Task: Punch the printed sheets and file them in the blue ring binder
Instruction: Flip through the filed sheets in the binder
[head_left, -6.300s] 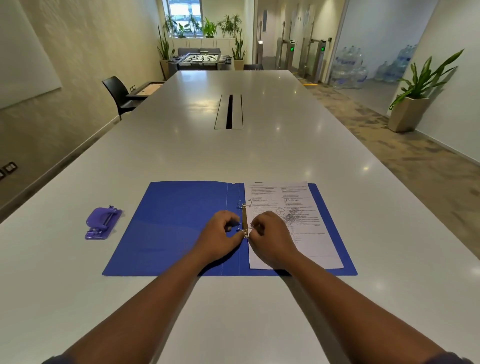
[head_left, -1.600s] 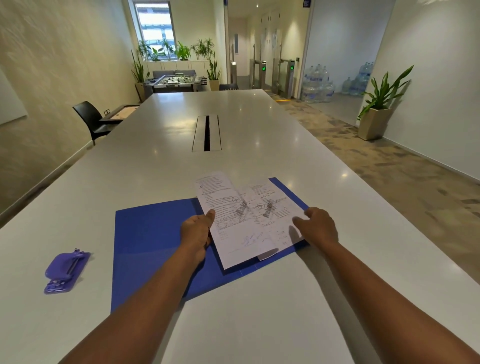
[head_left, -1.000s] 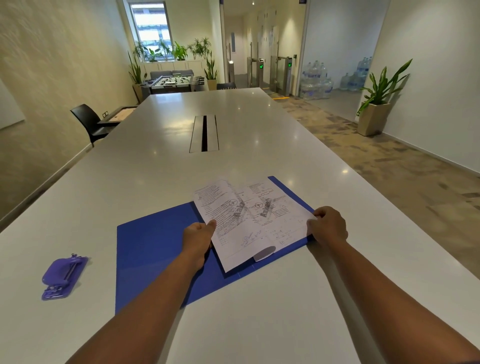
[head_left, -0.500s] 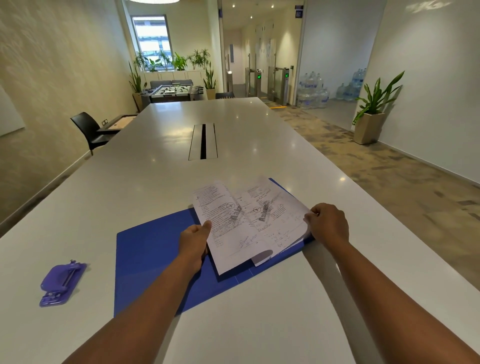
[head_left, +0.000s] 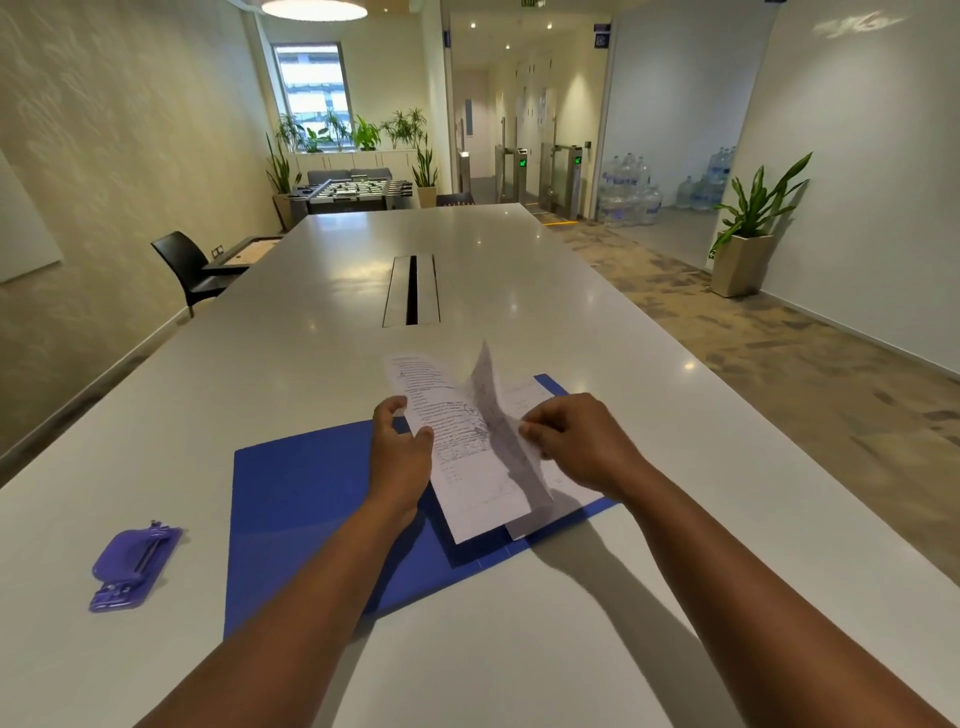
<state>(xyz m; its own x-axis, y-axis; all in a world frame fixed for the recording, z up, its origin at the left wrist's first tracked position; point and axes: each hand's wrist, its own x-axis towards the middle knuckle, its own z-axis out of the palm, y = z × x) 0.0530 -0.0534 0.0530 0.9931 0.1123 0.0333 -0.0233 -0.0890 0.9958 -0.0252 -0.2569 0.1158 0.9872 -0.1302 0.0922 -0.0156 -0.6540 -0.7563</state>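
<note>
My left hand (head_left: 397, 457) has its grip closed on the left edge of the printed sheets (head_left: 457, 447), with the thumb on top of the paper. My right hand (head_left: 576, 441) pinches one loose sheet (head_left: 496, 431) by its right edge. That sheet stands up on its side, tipped over the middle of the pile, and it looks a bit blurry. The rest of the pile lies slanted across the blue ring binder (head_left: 311, 488), with its near corner poking just past the binder's front edge.

The binder lies open and flat on the white counter (head_left: 260, 364). Its left half is bare blue. Its right half is mostly hidden under the paper and my right hand. I cannot see the rings, because my hands and the paper cover them.

A purple hole punch (head_left: 135, 564) sits on the counter, well apart from the binder on its left side. Nothing touches it.

Far behind the binder, a dark slot (head_left: 412, 290) runs down the middle of the counter.
</note>
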